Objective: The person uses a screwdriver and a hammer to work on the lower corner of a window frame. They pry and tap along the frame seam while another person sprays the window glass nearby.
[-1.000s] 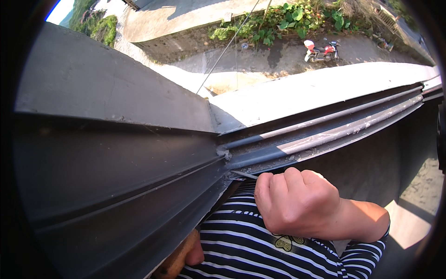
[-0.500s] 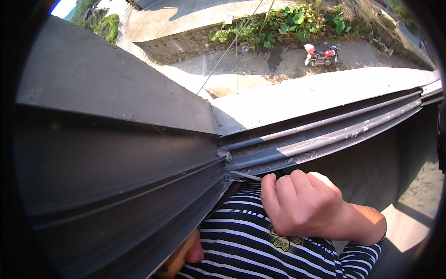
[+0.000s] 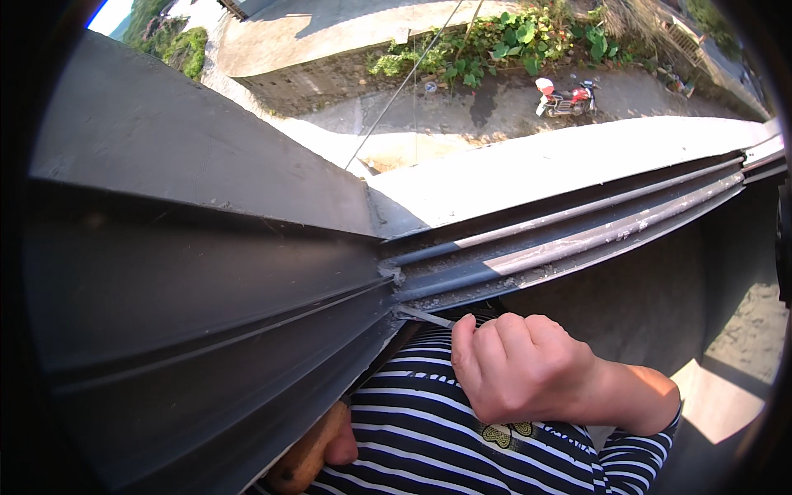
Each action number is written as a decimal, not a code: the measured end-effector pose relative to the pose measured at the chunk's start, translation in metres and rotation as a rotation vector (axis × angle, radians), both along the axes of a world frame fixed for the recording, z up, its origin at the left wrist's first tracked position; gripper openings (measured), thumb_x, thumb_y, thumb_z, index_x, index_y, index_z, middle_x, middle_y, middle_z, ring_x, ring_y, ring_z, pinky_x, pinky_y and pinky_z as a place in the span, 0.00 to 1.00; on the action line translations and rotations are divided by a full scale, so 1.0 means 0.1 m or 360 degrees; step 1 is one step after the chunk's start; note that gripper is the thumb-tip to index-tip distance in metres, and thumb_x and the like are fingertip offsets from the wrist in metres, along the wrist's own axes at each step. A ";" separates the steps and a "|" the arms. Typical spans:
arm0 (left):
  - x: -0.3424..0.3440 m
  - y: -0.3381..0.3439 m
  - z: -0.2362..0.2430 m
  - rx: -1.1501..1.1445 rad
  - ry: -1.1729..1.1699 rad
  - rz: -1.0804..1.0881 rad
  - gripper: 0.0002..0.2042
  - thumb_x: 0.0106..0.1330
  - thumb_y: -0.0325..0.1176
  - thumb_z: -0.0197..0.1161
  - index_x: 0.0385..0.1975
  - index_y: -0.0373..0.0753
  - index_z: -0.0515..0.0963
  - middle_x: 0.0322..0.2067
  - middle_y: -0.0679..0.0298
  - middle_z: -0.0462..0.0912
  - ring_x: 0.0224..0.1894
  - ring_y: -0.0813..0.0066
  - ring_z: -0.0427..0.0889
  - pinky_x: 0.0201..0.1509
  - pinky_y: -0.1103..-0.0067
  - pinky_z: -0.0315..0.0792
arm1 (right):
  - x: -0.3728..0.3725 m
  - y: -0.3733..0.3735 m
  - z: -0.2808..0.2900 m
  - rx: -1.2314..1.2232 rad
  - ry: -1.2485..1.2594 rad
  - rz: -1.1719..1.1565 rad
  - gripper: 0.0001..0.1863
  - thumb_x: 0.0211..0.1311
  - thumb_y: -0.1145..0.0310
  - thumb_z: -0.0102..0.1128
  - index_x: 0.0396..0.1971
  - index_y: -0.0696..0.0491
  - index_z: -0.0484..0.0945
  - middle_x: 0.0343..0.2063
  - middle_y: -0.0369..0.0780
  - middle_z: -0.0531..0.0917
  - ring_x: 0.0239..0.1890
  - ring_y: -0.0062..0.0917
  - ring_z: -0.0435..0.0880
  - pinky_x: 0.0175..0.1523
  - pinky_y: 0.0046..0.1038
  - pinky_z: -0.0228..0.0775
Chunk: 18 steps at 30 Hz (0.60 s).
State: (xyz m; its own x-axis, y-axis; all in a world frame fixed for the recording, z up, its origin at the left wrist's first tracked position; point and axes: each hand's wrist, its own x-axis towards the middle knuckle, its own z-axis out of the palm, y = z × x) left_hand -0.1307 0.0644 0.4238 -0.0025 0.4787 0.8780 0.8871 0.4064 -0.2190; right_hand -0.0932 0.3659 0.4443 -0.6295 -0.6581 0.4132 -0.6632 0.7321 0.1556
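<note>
My right hand point(image 3: 528, 371) is closed around a thin grey metal tool point(image 3: 427, 318), whose tip sits at the dirty inner corner of a dark metal window frame. Crumbly grey debris point(image 3: 393, 275) lies at that corner and along the ridged track point(image 3: 536, 262). My left hand point(image 3: 342, 445) shows only as a fingertip at the lower edge, against a tan, wood-like piece point(image 3: 305, 454); the rest is hidden behind the frame's side point(image 3: 190, 338).
A grey concrete wall point(image 3: 190, 140) rises at left, joining a sunlit outer ledge point(image 3: 536, 173). Far below are a path with a red motorcycle point(image 3: 568, 101), plants point(image 3: 520, 41) and a retaining wall. A cable point(image 3: 400, 87) crosses outside. My striped top fills the lower middle.
My right hand has moved a little lower with the tool, whose tip stays at the corner. The left fingertip and tan piece show slight shift with the view.
</note>
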 end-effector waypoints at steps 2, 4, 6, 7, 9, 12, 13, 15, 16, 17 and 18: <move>0.05 0.08 -0.04 -0.0007 -0.0067 0.0059 0.24 0.71 0.53 0.44 0.43 0.33 0.70 0.40 0.50 0.81 0.46 0.63 0.80 0.56 0.70 0.71 | 0.01 -0.01 0.02 -0.0114 -0.0010 -0.0021 0.06 0.47 0.74 0.57 0.20 0.60 0.80 0.10 0.31 0.63 0.12 0.16 0.63 0.16 0.17 0.46; 0.13 0.25 -0.10 0.0150 -0.0015 0.0272 0.24 0.71 0.53 0.45 0.42 0.33 0.70 0.41 0.50 0.81 0.46 0.63 0.79 0.56 0.70 0.71 | 0.01 -0.01 0.03 -0.0174 -0.0044 -0.0052 0.06 0.47 0.74 0.58 0.20 0.60 0.80 0.10 0.31 0.62 0.12 0.16 0.62 0.15 0.17 0.46; 0.13 0.36 -0.11 0.0254 0.0055 0.0371 0.23 0.71 0.53 0.45 0.42 0.34 0.69 0.41 0.50 0.81 0.47 0.64 0.79 0.57 0.70 0.70 | 0.00 -0.02 0.03 -0.0169 -0.0085 -0.0076 0.05 0.46 0.74 0.58 0.21 0.61 0.80 0.10 0.31 0.61 0.12 0.17 0.62 0.15 0.17 0.46; 0.11 0.39 -0.10 0.0240 0.0066 0.0330 0.23 0.71 0.52 0.45 0.42 0.34 0.69 0.41 0.51 0.81 0.47 0.64 0.78 0.57 0.71 0.70 | -0.01 -0.03 0.03 -0.0209 -0.0131 -0.0100 0.06 0.43 0.74 0.58 0.22 0.61 0.79 0.10 0.32 0.61 0.12 0.17 0.62 0.15 0.18 0.47; 0.06 0.44 -0.07 0.0263 0.0073 0.0261 0.23 0.71 0.52 0.45 0.41 0.34 0.69 0.40 0.51 0.81 0.48 0.64 0.78 0.57 0.71 0.70 | -0.03 -0.04 0.01 -0.0227 -0.0218 -0.0116 0.07 0.41 0.74 0.57 0.22 0.61 0.79 0.10 0.32 0.62 0.12 0.17 0.63 0.15 0.18 0.48; -0.02 0.49 -0.05 0.0342 0.0057 0.0162 0.22 0.71 0.52 0.45 0.41 0.34 0.69 0.40 0.51 0.81 0.48 0.64 0.78 0.57 0.71 0.69 | -0.03 -0.05 0.02 -0.0213 -0.0340 -0.0105 0.08 0.40 0.73 0.57 0.22 0.61 0.78 0.11 0.32 0.63 0.12 0.17 0.63 0.14 0.18 0.49; -0.04 0.50 -0.06 0.0351 0.0051 0.0121 0.22 0.71 0.52 0.45 0.41 0.34 0.69 0.41 0.51 0.81 0.48 0.64 0.78 0.57 0.71 0.69 | -0.03 -0.05 0.03 -0.0212 -0.0378 -0.0113 0.08 0.40 0.73 0.57 0.22 0.61 0.78 0.11 0.33 0.63 0.12 0.17 0.64 0.14 0.18 0.50; -0.05 0.53 -0.10 0.0385 0.0066 0.0055 0.22 0.70 0.52 0.45 0.41 0.34 0.69 0.41 0.51 0.80 0.47 0.64 0.78 0.57 0.72 0.69 | -0.01 -0.04 0.07 -0.0070 -0.0396 -0.0083 0.07 0.41 0.73 0.57 0.22 0.61 0.78 0.11 0.32 0.63 0.12 0.17 0.64 0.14 0.18 0.50; -0.06 0.54 -0.12 0.0411 0.0090 0.0029 0.22 0.70 0.52 0.46 0.41 0.34 0.69 0.42 0.51 0.80 0.47 0.64 0.78 0.57 0.72 0.69 | -0.01 -0.03 0.09 -0.0001 -0.0405 -0.0074 0.07 0.41 0.73 0.57 0.22 0.61 0.78 0.11 0.32 0.63 0.12 0.17 0.64 0.14 0.18 0.50; -0.05 0.54 -0.13 0.0429 0.0089 0.0032 0.22 0.70 0.51 0.46 0.41 0.34 0.69 0.42 0.51 0.80 0.47 0.65 0.78 0.57 0.73 0.69 | -0.02 -0.02 0.11 -0.0008 -0.0391 -0.0067 0.07 0.41 0.73 0.57 0.22 0.61 0.78 0.11 0.32 0.63 0.12 0.17 0.64 0.14 0.18 0.50; -0.04 0.52 -0.14 0.0446 0.0089 0.0034 0.22 0.70 0.51 0.46 0.42 0.34 0.69 0.43 0.51 0.80 0.47 0.65 0.78 0.57 0.74 0.69 | -0.02 -0.02 0.13 -0.0014 -0.0382 -0.0058 0.07 0.41 0.74 0.57 0.22 0.61 0.78 0.11 0.32 0.63 0.12 0.17 0.64 0.14 0.18 0.51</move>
State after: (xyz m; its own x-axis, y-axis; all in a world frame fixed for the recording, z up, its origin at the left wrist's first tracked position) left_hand -0.1351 0.1166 0.4100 0.0419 0.2175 0.9752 0.8673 0.4766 -0.1435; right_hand -0.0957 0.3642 0.4572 -0.7336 -0.6302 0.2544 -0.6535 0.7569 -0.0095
